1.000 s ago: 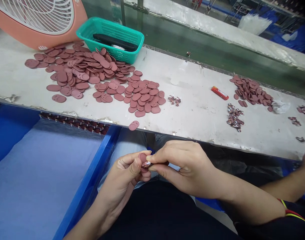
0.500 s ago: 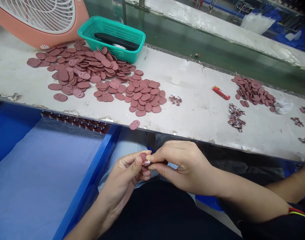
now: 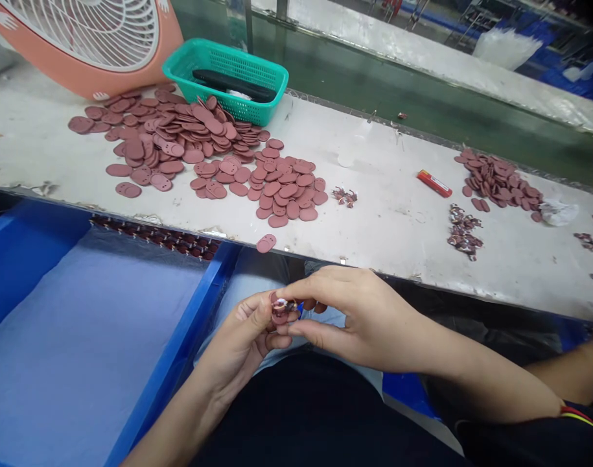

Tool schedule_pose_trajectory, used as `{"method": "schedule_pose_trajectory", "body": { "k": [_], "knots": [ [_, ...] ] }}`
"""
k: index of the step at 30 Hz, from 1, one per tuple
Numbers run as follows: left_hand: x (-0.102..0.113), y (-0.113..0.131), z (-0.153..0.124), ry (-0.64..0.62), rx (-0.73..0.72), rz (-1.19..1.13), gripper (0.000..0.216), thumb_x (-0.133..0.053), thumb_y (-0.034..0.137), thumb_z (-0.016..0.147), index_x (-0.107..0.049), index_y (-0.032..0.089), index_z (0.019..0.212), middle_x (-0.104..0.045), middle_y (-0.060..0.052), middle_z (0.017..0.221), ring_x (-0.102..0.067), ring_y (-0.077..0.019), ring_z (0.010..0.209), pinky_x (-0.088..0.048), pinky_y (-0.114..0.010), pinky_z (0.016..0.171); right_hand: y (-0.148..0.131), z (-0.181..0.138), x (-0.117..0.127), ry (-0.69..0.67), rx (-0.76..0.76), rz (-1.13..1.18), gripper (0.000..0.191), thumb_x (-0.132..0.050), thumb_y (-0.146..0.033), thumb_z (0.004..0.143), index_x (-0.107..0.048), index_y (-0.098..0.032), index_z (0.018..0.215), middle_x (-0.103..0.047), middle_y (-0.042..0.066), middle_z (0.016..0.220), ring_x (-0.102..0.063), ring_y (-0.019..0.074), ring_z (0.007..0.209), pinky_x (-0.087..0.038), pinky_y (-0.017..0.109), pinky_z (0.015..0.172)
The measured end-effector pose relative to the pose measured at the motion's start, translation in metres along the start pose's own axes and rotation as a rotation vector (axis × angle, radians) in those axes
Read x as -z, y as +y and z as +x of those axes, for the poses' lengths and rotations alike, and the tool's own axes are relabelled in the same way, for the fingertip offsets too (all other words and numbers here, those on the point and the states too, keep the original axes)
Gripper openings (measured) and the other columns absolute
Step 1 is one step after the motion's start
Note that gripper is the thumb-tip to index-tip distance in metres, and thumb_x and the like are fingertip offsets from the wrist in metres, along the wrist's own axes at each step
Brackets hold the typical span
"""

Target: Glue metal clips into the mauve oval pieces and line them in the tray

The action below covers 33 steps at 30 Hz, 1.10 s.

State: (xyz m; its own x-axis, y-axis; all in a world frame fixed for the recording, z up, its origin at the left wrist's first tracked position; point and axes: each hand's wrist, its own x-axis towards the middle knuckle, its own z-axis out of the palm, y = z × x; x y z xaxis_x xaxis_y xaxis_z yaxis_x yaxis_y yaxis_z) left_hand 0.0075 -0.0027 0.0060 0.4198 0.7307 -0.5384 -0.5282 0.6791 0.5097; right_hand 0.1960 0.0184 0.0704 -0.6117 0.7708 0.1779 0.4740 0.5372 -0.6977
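Observation:
My left hand (image 3: 240,337) and my right hand (image 3: 359,318) meet in front of my lap, just below the table edge. Between their fingertips they pinch a small mauve oval disc (image 3: 281,311) with a shiny printed metal piece on it. Its exact shape is partly hidden by my fingers. The nearest loose mauve oval disc (image 3: 266,243) lies at the table edge, above my hands. Large heaps of mauve oval discs (image 3: 271,188) cover the left of the white table (image 3: 388,227).
A teal basket (image 3: 225,81) holds a black object, with a pink fan (image 3: 82,39) behind it. A red lighter (image 3: 435,183), small heaps of shiny pieces (image 3: 464,233) and more discs (image 3: 500,185) lie right. A blue bin (image 3: 96,337) lined with pale sheet sits left. A co-worker's forearm (image 3: 573,373) enters at right.
My hands have shifted slightly up and turned the disc, so more of the shiny piece shows. The view has drifted, moving the table contents slightly right.

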Motion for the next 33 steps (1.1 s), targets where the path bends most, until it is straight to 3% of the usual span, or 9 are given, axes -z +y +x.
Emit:
{"method": "schedule_pose_trajectory", "body": {
  "k": [3, 9, 14, 22, 33],
  "knots": [
    [0.002, 0.001, 0.001, 0.029, 0.007, -0.028, 0.035, -0.09, 0.045, 0.059, -0.081, 0.019, 0.081, -0.071, -0.001, 0.066, -0.061, -0.0068, 0.053, -0.056, -0.015, 0.051, 0.001, 0.0, 0.003, 0.012, -0.031, 0.03, 0.044, -0.074, -0.026, 0.087, -0.06, -0.013, 0.127, -0.074, 0.005, 0.109, -0.068, 0.0135, 0.086, -0.054, 0.024, 0.079],
    [0.005, 0.003, 0.001, -0.006, -0.011, -0.048, 0.029, -0.091, 0.041, 0.06, -0.079, 0.017, 0.072, -0.068, 0.001, 0.062, -0.061, -0.0064, 0.052, -0.058, -0.016, 0.051, 0.006, 0.005, -0.004, 0.024, -0.003, 0.109, 0.019, -0.065, -0.019, 0.094, -0.07, -0.018, 0.112, -0.075, 0.003, 0.094, -0.067, 0.0129, 0.08, -0.053, 0.024, 0.074],
    [0.004, 0.003, 0.0, 0.025, -0.011, -0.06, 0.034, -0.092, 0.037, 0.059, -0.081, 0.015, 0.083, -0.066, 0.002, 0.06, -0.06, -0.0061, 0.051, -0.058, -0.015, 0.053, 0.008, 0.008, -0.01, 0.053, 0.013, 0.138, 0.012, -0.066, -0.016, 0.092, -0.074, -0.017, 0.102, -0.075, 0.004, 0.086, -0.067, 0.0141, 0.077, -0.053, 0.025, 0.073],
    [0.003, 0.005, 0.0, -0.004, -0.028, -0.056, 0.024, -0.092, 0.03, 0.061, -0.08, 0.017, 0.077, -0.068, 0.001, 0.062, -0.059, -0.0057, 0.052, -0.055, -0.013, 0.052, 0.007, 0.009, -0.011, 0.073, 0.019, 0.195, 0.01, -0.068, -0.016, 0.09, -0.074, -0.017, 0.097, -0.076, 0.004, 0.085, -0.069, 0.0142, 0.076, -0.054, 0.025, 0.073],
    [0.005, 0.005, -0.002, 0.021, -0.029, -0.073, 0.024, -0.091, 0.032, 0.063, -0.079, 0.017, 0.077, -0.068, 0.001, 0.062, -0.062, -0.0067, 0.053, -0.058, -0.015, 0.055, 0.01, 0.011, -0.013, 0.081, -0.004, 0.231, 0.012, -0.068, -0.014, 0.089, -0.074, -0.017, 0.099, -0.077, 0.004, 0.088, -0.069, 0.0138, 0.077, -0.055, 0.025, 0.074]
  ]
}}
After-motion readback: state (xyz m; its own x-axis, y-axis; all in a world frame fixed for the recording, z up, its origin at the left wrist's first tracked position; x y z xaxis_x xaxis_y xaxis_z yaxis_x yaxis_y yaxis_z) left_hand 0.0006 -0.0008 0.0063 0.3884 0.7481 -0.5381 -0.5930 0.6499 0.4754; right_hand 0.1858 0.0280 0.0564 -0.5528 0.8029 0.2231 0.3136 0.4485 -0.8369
